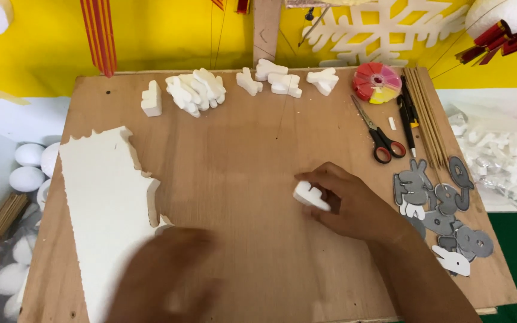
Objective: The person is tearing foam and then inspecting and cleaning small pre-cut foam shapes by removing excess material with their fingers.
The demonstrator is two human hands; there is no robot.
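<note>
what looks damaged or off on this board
The white foam sheet at the board's left has a ragged, bitten-out right edge where shapes were cut away. Grey cutouts lie in a loose overlapping heap at the right. The right hand holds a small foam piece; the left hand is blurred.

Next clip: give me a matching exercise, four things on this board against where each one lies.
Things:
1. scissors
2. foam sheet
3. small foam cutout
4. grey templates

Places:
A. left part of the board
B. in the right hand
C. right edge, near side
D. far right, beside the wooden sticks

Pairs: 1-D, 2-A, 3-B, 4-C
</note>
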